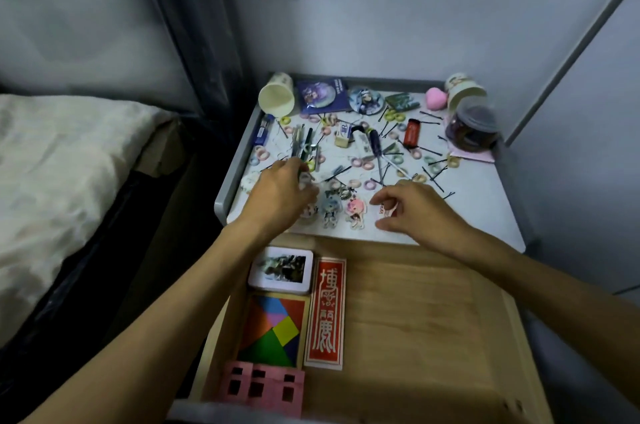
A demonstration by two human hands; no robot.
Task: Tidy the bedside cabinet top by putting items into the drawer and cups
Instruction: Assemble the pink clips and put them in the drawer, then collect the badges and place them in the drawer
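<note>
The white cabinet top [478, 202] is littered with several pastel hair ties, black hairpins, pens, an eraser [343, 134] and a red lighter [412, 133]. My left hand [280, 191] is over the near left of the top, fingers closed around a bundle of pens [302, 146] that stick out beyond it. My right hand [412, 207] hovers at the near middle, pinching a small white tag [385, 210]. Acrylic character keychains [355, 212] lie between the hands. The wooden drawer [415, 312] stands pulled out below. A paper cup [277, 98] lies on its side at the far left; another cup [462, 92] is at the far right.
In the drawer lie a white tin [281, 271], a coloured tangram box [273, 328], a red bookmark [325, 312] and a pink block [265, 387]. A dark jar [474, 127], a pink heart [435, 98] and badges sit at the back. A bed [59, 181] is on the left.
</note>
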